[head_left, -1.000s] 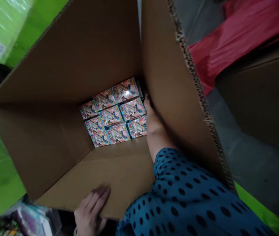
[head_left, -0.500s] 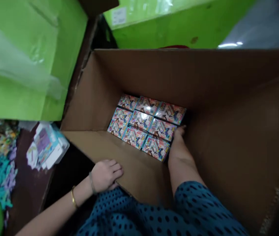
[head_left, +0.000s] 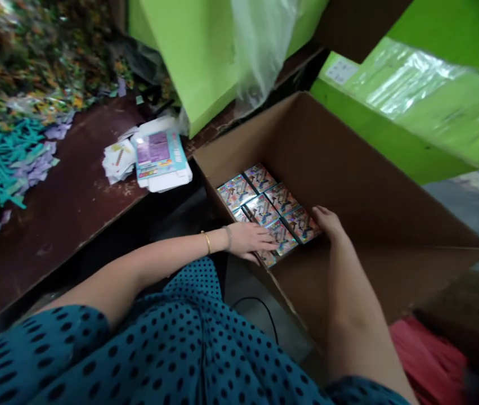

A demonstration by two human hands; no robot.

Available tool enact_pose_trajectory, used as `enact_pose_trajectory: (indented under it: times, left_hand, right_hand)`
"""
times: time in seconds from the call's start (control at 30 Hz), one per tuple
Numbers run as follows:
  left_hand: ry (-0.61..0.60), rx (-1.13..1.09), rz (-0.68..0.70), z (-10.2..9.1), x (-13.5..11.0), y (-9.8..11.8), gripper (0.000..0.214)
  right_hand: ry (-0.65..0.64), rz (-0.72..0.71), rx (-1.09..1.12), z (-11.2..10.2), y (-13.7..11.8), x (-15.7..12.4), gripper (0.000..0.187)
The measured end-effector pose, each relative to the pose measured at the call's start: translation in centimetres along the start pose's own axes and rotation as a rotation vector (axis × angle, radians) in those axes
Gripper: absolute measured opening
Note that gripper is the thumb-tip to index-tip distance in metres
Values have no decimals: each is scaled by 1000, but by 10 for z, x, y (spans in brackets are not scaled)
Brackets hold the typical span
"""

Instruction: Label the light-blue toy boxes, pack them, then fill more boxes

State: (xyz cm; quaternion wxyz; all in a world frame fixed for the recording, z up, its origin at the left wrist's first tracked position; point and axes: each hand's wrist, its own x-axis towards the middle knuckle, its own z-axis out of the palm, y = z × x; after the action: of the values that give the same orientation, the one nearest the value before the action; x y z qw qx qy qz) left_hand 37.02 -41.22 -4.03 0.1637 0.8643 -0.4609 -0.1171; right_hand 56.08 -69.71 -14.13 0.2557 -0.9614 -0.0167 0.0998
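Several small printed boxes [head_left: 262, 210] with shiny, colourful tops lie in rows at the left end of a large cardboard carton [head_left: 374, 191]. My left hand [head_left: 250, 241] reaches over the carton's near wall, fingers stretched and apart above the nearest boxes; whether it touches them I cannot tell. It covers part of the near row. Inside the carton, my right hand [head_left: 327, 221] is at the right edge of the boxes, fingers extended beside the end one, holding nothing that shows.
On the dark red table [head_left: 83, 163] at left lie flattened printed cartons [head_left: 161, 154], white printed slips [head_left: 119, 160], teal strips [head_left: 3, 143] and a heap of small packets [head_left: 53, 56]. Green wrapped boxes [head_left: 205, 56] stand behind the carton. Red cloth [head_left: 429, 360] lies at lower right.
My view has swung left, bringing more of the table into sight. My left hand has moved from the carton's near edge to over the boxes. My right hand stays at the boxes' right side.
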Motion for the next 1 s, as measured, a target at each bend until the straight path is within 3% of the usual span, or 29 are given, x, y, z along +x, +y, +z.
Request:
enact_pose_trajectory:
  times: [0.07,0.13,0.2,0.3,0.37,0.43,0.53,0.6,0.67,0.73,0.8,0.9,1.0]
  left_hand:
    - [177,-8,-3,7,-30,13,57]
    - [280,-10,-83,15,-84,26,51]
    - [337,-7,-248,22,-160,37,46]
    - [461,51,-709,36,-305,55,44]
    - [537,115,-1066,50,-404,75,49]
    - [591,171,-1396,70,-487,99,59]
    - [618,209,-1710,104,-569,128,66]
    - [636,243,-1789,125,-594,137,66]
    - [654,283,-1805,138,-603,139,65]
    - [677,310,-1800,144,-601,137,63]
    - [705,317,-1792,145,-598,135,62]
    - [732,311,-1776,142,-596,134,61]
    - [735,307,-1752,140,-599,133,62]
  right_hand:
    - [-116,-16,85,-22,-37,-19,52]
    - [-285,-116,197,-39,-76,-52,58]
    - [-477,-275,241,-47,-115,-93,62]
    - [-673,-499,133,-41,-170,-149,60]
    - [-576,-663,3,-25,-211,-173,56]
    - [-326,-814,-99,-1,-259,-184,53]
    - [-89,-923,-152,47,-347,-185,52]
    - [-84,-877,-180,86,-407,-182,54]
    - [-75,-735,-268,128,-460,-181,68]
    - [-100,-629,-375,167,-499,-184,79]
    - [-96,-564,-448,195,-520,-190,76]
    - [-72,-552,-458,206,-530,-200,63]
    - [-100,-575,-409,185,-535,-199,52]
